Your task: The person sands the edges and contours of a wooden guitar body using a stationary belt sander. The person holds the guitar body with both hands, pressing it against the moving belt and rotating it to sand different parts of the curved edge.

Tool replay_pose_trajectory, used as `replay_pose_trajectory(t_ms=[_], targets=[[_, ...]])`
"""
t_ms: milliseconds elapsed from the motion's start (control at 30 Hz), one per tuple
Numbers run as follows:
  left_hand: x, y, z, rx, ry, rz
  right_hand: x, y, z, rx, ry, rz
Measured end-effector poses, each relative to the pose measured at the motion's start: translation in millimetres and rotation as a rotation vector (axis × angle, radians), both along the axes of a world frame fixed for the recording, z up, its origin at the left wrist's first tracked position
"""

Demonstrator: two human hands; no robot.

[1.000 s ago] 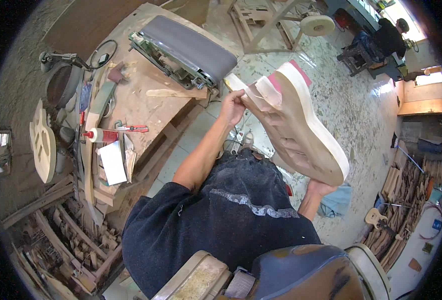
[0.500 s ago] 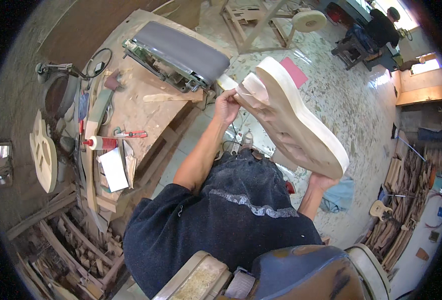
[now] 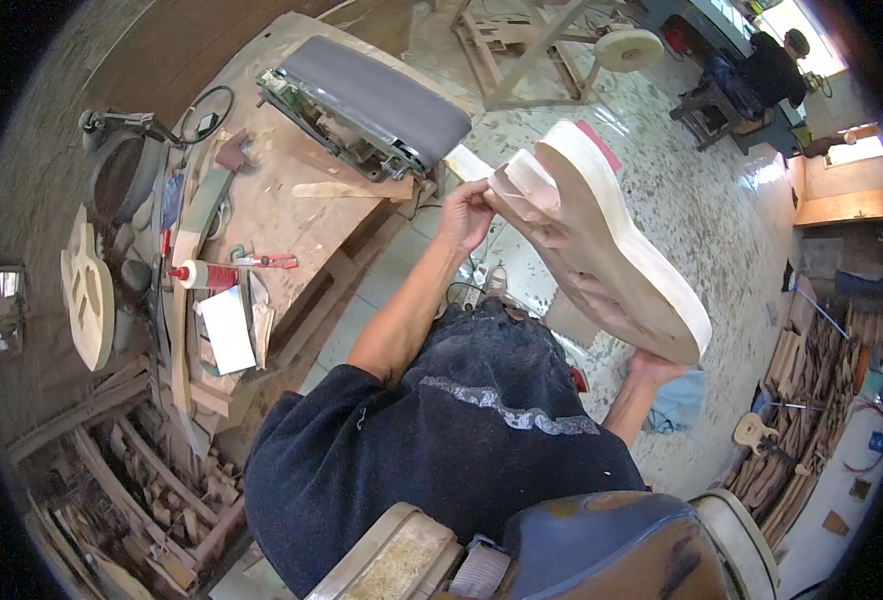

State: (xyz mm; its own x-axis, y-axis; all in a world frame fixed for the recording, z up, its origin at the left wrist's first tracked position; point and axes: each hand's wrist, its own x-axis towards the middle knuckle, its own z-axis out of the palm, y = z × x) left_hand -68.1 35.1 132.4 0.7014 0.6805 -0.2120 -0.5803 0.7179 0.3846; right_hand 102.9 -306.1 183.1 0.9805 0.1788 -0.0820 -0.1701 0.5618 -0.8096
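Note:
An unfinished wooden guitar body (image 3: 612,255), pale on its curved edge and tan on its face, is tilted in the air in front of me. Several recesses are cut into that face. At its far left corner, by the horn and neck cutout, my left hand (image 3: 466,214) pinches the wood between thumb and fingers. My right hand (image 3: 654,369) supports the rounded near end from beneath; its fingers are partly hidden behind the body. To the left of the guitar body, a belt sander (image 3: 372,100) with a wide grey belt lies on the workbench (image 3: 302,235).
On the bench sit a glue bottle (image 3: 205,274), a red clamp (image 3: 265,261) and a white sheet (image 3: 228,330). Another guitar body (image 3: 86,295) is at far left. Wood strips (image 3: 797,400) are stacked at right. A person (image 3: 762,75) sits at the far right.
The guitar body has shifted slightly right and downward in view, both hands moving with it and keeping their hold. The view has turned a little.

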Motion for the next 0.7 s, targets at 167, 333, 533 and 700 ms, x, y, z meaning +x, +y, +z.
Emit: replay_pose_trajectory(t_ms=[167, 333, 533, 700], targets=[[0, 2, -8, 0.039, -0.039, -0.032, 6, 1, 2, -0.064, 0.012, -0.028], [-1, 7, -28, -0.006, -0.045, 0.008, 6, 17, 7, -0.062, 0.022, 0.04], [6, -20, 8, 0.228, 0.189, 0.0, 27, 28, -1, -0.079, 0.223, 0.11], [7, -37, 19, 0.199, 0.305, 0.031, 38, 14, -35, -0.242, 0.433, 0.114]])
